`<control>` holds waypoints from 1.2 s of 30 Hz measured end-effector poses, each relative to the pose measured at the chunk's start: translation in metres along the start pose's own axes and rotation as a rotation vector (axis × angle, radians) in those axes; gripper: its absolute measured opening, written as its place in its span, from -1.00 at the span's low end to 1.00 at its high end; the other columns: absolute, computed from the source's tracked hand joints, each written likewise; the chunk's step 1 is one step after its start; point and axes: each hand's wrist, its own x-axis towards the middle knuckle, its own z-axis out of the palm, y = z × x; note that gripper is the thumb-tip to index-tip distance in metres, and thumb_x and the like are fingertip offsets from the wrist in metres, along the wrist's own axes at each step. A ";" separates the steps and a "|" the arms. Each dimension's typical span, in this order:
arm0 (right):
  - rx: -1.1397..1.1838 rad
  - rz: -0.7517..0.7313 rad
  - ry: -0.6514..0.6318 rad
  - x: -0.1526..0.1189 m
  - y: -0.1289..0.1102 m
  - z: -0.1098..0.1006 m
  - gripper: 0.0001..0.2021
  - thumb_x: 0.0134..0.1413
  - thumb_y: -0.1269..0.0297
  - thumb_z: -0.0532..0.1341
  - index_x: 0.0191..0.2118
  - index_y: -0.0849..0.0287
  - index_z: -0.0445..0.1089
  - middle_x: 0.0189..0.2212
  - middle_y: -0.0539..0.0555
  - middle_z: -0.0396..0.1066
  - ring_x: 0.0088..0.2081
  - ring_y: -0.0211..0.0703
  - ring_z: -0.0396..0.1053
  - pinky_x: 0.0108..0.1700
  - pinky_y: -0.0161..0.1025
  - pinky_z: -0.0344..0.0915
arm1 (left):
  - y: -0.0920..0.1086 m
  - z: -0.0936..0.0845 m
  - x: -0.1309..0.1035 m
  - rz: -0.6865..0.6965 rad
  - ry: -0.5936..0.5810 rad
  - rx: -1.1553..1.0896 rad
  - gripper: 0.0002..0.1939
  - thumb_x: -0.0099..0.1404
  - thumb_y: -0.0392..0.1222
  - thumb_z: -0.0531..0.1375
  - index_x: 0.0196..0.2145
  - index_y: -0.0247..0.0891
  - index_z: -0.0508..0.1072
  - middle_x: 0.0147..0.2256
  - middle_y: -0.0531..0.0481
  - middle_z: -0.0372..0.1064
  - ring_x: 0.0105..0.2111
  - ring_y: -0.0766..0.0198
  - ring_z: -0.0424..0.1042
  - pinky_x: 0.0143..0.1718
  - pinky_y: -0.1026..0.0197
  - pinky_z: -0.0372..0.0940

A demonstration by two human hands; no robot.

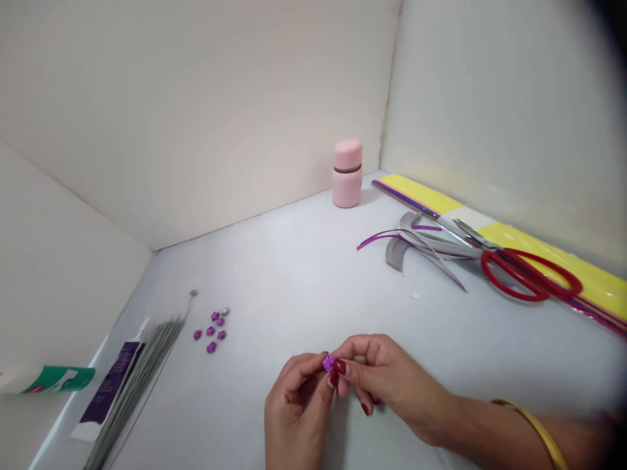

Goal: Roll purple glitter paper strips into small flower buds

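Note:
Between the fingertips of both hands is a small purple folded-paper star (pixel 328 363), held just above the table near its front. My left hand (pixel 298 398) pinches it from the left with thumb and forefinger. From the right, my right hand (pixel 379 375) grips its edge between thumb and forefinger, the other fingers curled below. To the left on the table lie several more purple paper stars (pixel 210 331) in a loose cluster, with a small grey one (pixel 225 312) beside them.
A bundle of grey wires (pixel 142 385) and a purple glue tube (pixel 112 382) lie at left, near a green-and-white tube (pixel 59 379). A pink flask (pixel 347 173) stands at the back. Red-handled scissors (pixel 531 274), paper strips (pixel 426 243) and a yellow paper pack (pixel 553 241) lie at right.

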 end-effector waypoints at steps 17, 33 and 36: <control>-0.123 0.033 0.049 0.000 0.002 0.001 -0.72 -0.08 0.09 0.24 -0.49 0.24 0.29 -0.61 -0.06 0.38 -0.72 -0.45 0.13 -0.64 -0.42 -0.08 | 0.007 0.001 0.002 -0.140 0.028 0.012 -0.88 0.05 -0.15 0.29 -0.49 -0.24 0.56 -0.46 -0.04 0.52 -0.41 0.23 0.43 -0.36 0.27 0.32; -0.054 -0.024 0.017 0.000 0.000 0.003 -0.72 -0.07 0.09 0.25 -0.47 0.26 0.35 -0.68 -0.11 0.27 -0.69 -0.45 0.12 -0.62 -0.42 -0.09 | 0.004 -0.001 -0.003 0.262 -0.008 0.250 -0.81 0.19 -0.30 0.16 -0.28 -0.18 0.55 -0.31 -0.07 0.43 -0.31 0.24 0.42 -0.30 0.27 0.29; -0.063 -0.004 -0.019 -0.001 0.000 0.003 -0.71 -0.06 0.07 0.23 -0.45 0.26 0.36 -0.59 -0.05 0.36 -0.70 -0.46 0.15 -0.63 -0.42 -0.08 | 0.006 -0.002 -0.001 0.083 0.007 0.124 -0.87 0.15 -0.22 0.22 -0.32 -0.15 0.55 -0.35 -0.02 0.44 -0.34 0.24 0.42 -0.32 0.27 0.30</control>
